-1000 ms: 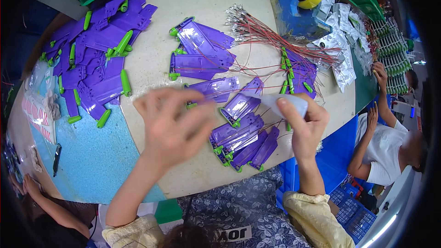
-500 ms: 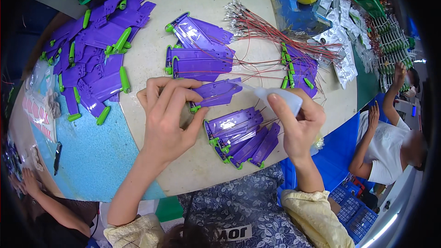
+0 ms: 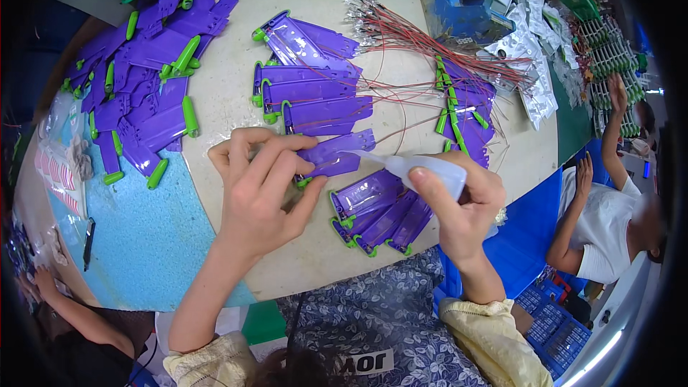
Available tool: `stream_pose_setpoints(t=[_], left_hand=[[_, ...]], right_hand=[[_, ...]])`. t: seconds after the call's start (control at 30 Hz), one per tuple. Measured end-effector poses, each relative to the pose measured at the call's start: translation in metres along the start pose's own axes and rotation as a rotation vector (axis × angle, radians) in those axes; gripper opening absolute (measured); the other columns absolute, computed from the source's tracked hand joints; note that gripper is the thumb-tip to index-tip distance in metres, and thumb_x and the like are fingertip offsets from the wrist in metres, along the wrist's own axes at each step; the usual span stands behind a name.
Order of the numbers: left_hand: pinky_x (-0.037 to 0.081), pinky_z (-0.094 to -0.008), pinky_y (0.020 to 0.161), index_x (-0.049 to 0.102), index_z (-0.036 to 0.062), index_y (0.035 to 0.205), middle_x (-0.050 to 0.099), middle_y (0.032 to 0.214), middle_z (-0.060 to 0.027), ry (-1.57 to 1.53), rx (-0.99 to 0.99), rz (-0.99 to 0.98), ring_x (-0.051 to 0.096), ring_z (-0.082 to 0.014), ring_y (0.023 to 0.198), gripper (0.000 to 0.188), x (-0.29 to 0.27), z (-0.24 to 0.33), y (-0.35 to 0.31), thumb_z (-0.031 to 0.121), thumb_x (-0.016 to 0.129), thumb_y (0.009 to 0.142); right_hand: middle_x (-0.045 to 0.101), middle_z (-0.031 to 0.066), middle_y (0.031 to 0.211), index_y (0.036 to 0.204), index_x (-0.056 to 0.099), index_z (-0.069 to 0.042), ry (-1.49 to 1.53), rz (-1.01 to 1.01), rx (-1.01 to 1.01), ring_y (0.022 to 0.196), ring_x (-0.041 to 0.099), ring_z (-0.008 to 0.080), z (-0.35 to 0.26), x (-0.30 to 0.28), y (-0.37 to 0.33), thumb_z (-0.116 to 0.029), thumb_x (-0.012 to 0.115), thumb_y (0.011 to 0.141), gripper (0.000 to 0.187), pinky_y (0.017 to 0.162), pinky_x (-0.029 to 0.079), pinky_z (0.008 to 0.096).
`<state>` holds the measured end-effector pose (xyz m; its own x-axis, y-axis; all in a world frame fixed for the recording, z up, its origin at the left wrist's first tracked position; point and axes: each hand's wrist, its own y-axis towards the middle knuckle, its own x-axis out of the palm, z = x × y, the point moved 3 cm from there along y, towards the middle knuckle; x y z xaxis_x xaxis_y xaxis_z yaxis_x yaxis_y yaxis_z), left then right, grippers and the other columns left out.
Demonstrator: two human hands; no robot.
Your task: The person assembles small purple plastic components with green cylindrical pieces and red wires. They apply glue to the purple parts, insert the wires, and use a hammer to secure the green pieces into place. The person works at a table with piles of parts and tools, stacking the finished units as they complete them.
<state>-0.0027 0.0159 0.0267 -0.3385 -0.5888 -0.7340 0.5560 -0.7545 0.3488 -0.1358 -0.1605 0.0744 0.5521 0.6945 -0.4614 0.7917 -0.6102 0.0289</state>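
A big pale table (image 3: 229, 104) fills the middle here, with a speckly blue mat (image 3: 143, 251) over part of its left side. To the right I see another person in a white shirt (image 3: 609, 204). A large heap of purple parts (image 3: 152, 127) with green ends sits at the far left. A bunch of red wires (image 3: 433, 44) lies near a blue tape holder (image 3: 453, 11) at the far edge. The right hand (image 3: 462, 211) is wrapped round a white bottle (image 3: 441, 173), its thin tip over one purple piece (image 3: 338, 163) mid-table. The left hand (image 3: 258, 193) pinches that piece near its green end. I can't tell if the tip touches.
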Motion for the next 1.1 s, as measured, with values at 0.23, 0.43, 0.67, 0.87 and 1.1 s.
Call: stream_pose_setpoints(t=[0.23, 0.43, 0.67, 0.87, 1.1], left_hand=[[0.036, -0.0428, 0.09, 0.064, 0.0085, 0.084, 0.072, 0.104, -0.0039, -0.091, -0.042, 0.02, 0.052, -0.0287, 0.096, 0.029, 0.003, -0.006, -0.003, 0.009, 0.084, 0.064], [0.027, -0.0414, 0.086, 0.066, 0.0125, 0.08, 0.069, 0.103, 0.0026, -0.005, 0.139, 0.016, 0.055, -0.0223, 0.094, 0.027, -0.002, 0.01, -0.008, 0.027, 0.083, 0.065], [0.027, -0.042, 0.086, 0.059, 0.0112, 0.08, 0.071, 0.103, 0.0024, 0.063, 0.03, 0.032, 0.053, -0.0237, 0.093, 0.031, 0.006, 0.017, -0.019, 0.014, 0.085, 0.063], [0.028, -0.0408, 0.086, 0.06, 0.0104, 0.081, 0.071, 0.102, 0.0002, 0.023, 0.017, 0.041, 0.053, -0.0247, 0.093, 0.031, 0.007, 0.016, -0.019, 0.012, 0.085, 0.063], [0.026, -0.0417, 0.089, 0.071, 0.0132, 0.092, 0.068, 0.104, 0.0027, 0.001, 0.106, 0.01, 0.054, -0.0228, 0.096, 0.031, 0.007, 0.018, -0.025, 0.025, 0.083, 0.066]], right_hand=[[0.069, 0.006, 0.069, 0.087, 0.073, 0.003, 0.008, 0.033, -0.002, 0.059, 0.062, 0.0079, 0.006, -0.001, -0.002, -0.009, 0.079, 0.084, 0.014, 0.051, 0.046, 0.0238], [0.069, 0.0013, 0.069, 0.086, 0.074, 0.001, -0.034, 0.068, 0.13, 0.057, 0.056, 0.0047, 0.01, -0.018, -0.012, -0.011, 0.078, 0.086, 0.013, 0.05, 0.04, 0.022], [0.069, 0.0034, 0.069, 0.086, 0.074, 0.001, -0.032, 0.013, -0.007, 0.058, 0.058, 0.0056, 0.004, -0.012, -0.02, -0.01, 0.078, 0.084, 0.012, 0.051, 0.041, 0.0222], [0.071, 0.0084, 0.073, 0.089, 0.074, 0.003, -0.054, 0.062, 0.002, 0.06, 0.063, 0.0101, 0.013, -0.02, -0.023, -0.009, 0.081, 0.082, 0.016, 0.052, 0.046, 0.0248], [0.07, 0.0036, 0.071, 0.088, 0.075, 0.002, -0.12, 0.011, 0.13, 0.06, 0.059, 0.0056, 0.012, -0.031, -0.034, -0.01, 0.078, 0.084, 0.012, 0.05, 0.042, 0.0225]])
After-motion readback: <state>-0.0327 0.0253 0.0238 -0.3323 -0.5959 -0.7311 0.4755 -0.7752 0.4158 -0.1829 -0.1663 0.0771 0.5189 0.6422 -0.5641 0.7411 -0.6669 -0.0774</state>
